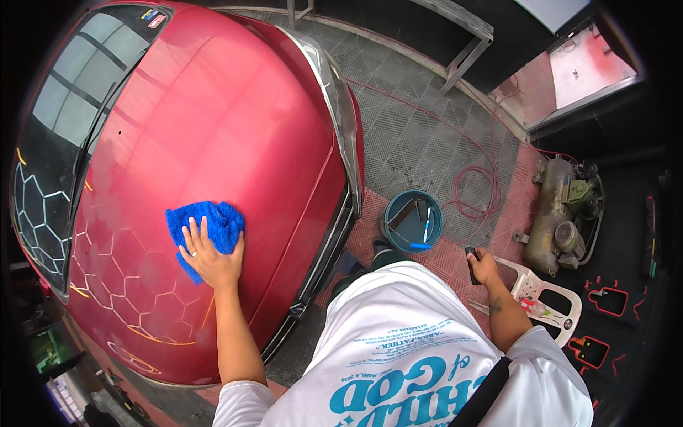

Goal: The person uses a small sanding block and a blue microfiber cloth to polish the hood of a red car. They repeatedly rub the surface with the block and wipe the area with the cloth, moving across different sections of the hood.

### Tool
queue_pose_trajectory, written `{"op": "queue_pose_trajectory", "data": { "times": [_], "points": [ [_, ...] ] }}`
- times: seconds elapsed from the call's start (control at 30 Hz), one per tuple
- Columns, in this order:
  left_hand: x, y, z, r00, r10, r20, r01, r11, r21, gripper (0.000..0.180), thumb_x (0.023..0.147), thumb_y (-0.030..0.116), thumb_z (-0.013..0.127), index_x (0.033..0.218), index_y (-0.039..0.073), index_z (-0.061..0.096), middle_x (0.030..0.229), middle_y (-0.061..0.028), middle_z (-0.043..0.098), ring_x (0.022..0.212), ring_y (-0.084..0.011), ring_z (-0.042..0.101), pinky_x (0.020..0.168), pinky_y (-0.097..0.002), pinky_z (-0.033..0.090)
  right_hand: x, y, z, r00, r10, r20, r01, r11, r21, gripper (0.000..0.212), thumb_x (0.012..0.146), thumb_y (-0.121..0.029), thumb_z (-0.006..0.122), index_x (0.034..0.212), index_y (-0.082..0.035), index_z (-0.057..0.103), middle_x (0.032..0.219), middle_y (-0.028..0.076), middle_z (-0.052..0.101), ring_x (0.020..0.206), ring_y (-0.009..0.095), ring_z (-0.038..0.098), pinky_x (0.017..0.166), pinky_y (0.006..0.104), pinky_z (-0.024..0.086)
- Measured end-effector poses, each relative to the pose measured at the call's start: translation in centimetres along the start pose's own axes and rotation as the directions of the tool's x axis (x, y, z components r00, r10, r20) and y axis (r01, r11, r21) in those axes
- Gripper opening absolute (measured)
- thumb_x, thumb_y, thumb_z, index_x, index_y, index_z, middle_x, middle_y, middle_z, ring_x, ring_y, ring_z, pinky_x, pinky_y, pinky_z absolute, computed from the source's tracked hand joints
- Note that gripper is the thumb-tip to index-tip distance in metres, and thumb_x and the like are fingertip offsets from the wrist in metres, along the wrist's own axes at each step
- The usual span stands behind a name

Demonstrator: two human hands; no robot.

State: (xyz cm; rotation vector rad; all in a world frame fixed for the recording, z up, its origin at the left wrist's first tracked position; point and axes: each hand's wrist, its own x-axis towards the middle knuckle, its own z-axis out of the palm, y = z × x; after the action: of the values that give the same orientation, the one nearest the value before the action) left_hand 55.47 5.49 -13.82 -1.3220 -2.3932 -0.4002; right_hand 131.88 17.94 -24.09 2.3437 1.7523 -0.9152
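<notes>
A blue microfibre cloth lies bunched on the glossy red car hood. My left hand rests flat on the cloth, fingers spread, with a ring on one of them. Off to my right side, away from the car, my right hand is closed around a small black object; its kind cannot be made out. The windshield and a wiper are at the hood's left edge. Hexagonal light reflections show on the lower left of the paint.
A teal bucket with tools inside stands on the floor by my feet. A white plastic chair holding a bottle is beside my right arm. Farther right sits an air compressor; a red hose coils across the tiled floor.
</notes>
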Motion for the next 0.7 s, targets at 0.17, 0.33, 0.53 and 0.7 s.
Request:
{"op": "queue_pose_trajectory", "data": {
  "times": [0.17,0.33,0.53,0.7],
  "points": [
    [0.0,0.0,0.2,0.999,0.013,-0.035,-0.014,1.0,-0.012,0.103,0.083,0.056,0.101,0.17,0.016,0.063,0.184,-0.0145,0.056,0.173,-0.0421,0.048,0.139,-0.073,0.03,-1.1,-0.9,-2.8,0.998,0.021,-0.063,-0.024,0.999,-0.043,0.058,0.111,-0.041,0.08,0.15,0.002,0.076,0.146,0.031,0.08,0.137,0.049,0.077,0.118,0.0521,0.059],
    [0.1,-0.1,-0.1,1.0,-0.015,0.008,0.015,1.0,-0.015,0.103,0.086,0.056,0.099,0.172,0.014,0.061,0.186,-0.0129,0.055,0.175,-0.0401,0.045,0.14,-0.0702,0.027,-1.2,-3.0,-3.9,0.995,-0.003,-0.103,0.001,1.0,-0.027,0.057,0.112,-0.039,0.079,0.151,0.003,0.075,0.145,0.031,0.081,0.137,0.048,0.077,0.119,0.052,0.058],
    [0.2,0.0,-0.3,0.999,-0.026,0.019,0.027,0.999,-0.018,0.103,0.085,0.057,0.1,0.172,0.016,0.062,0.186,-0.0122,0.055,0.175,-0.0396,0.045,0.141,-0.0702,0.027,-1.7,-5.1,-3.7,0.992,0.018,-0.122,-0.022,0.999,-0.032,0.058,0.112,-0.039,0.079,0.152,0.003,0.074,0.145,0.031,0.081,0.137,0.048,0.078,0.118,0.0519,0.059],
    [0.1,-0.2,0.0,1.0,-0.014,0.001,0.014,1.0,-0.014,0.103,0.085,0.058,0.099,0.171,0.016,0.063,0.186,-0.0119,0.055,0.175,-0.039,0.046,0.141,-0.0702,0.028,-2.5,-4.7,-3.3,0.989,0.005,-0.148,-0.009,1.0,-0.03,0.057,0.112,-0.038,0.079,0.152,0.002,0.074,0.143,0.031,0.081,0.137,0.048,0.078,0.117,0.0521,0.059]
  ]
}}
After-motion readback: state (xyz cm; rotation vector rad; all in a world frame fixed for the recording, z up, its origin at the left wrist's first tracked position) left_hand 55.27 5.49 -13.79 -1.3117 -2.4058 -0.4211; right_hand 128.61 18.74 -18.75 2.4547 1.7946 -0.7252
